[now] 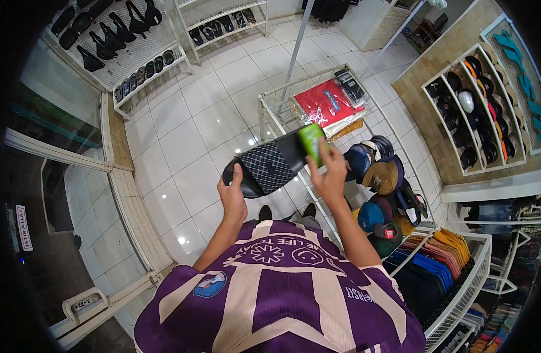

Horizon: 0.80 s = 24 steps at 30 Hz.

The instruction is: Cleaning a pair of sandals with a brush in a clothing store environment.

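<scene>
A black slide sandal (pixel 292 152) with a wide strap (pixel 268 170) in a dark checked pattern is held out before my chest, tilted up to the right. My left hand (pixel 233 196) grips its left end, the thumb on top and the fingers hidden beneath. In my right hand (pixel 330 174) is a bright green pad (pixel 311 139), sponge-like but blurred. It overlaps the sandal's right end; whether it presses on the surface I cannot tell.
Right of the sandal stands a white wire rack (pixel 274 110) with a red packaged garment (pixel 325 102) and several caps (pixel 380 174). Hanging clothes (pixel 429 260) are at lower right. A glass door (pixel 98 229) is on the left. White floor tiles (pixel 177 145) lie below.
</scene>
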Tool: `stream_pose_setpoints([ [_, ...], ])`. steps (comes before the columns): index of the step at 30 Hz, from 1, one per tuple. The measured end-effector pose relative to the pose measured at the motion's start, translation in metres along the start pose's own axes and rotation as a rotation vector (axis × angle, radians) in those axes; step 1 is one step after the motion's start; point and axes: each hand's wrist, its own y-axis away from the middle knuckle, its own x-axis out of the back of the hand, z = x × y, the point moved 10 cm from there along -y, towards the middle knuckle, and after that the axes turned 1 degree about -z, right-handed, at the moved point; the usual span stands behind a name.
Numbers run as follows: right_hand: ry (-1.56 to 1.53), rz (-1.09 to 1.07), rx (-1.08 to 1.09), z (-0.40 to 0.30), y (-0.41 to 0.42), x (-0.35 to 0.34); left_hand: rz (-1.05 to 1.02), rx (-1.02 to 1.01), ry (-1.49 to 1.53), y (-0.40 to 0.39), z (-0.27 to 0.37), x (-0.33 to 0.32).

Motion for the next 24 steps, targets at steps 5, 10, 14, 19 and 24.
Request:
stream_pose_setpoints([
  [5,0.045,-0.053,-0.063,0.019,0.0,-0.003,-0.035,-0.022,-0.075,-0.002,-0.001,0.005],
  [10,-0.057,-0.22,0.028,-0.023,0.022,-0.011,-0.006,-0.044,-0.05,-0.006,0.002,0.01],
  [14,0.046,-0.07,-0.193,0.03,0.01,-0.007,-0.003,-0.06,-0.056,-0.002,-0.002,0.01],
  [19,-0.011,-0.269,0.077,-0.018,0.014,-0.012,-0.001,0.039,0.015,-0.011,-0.006,0.023],
  [24,0.051,-0.074,-0.096,0.009,-0.009,-0.004,0.005,0.012,0.007,-0.008,-0.018,0.023],
])
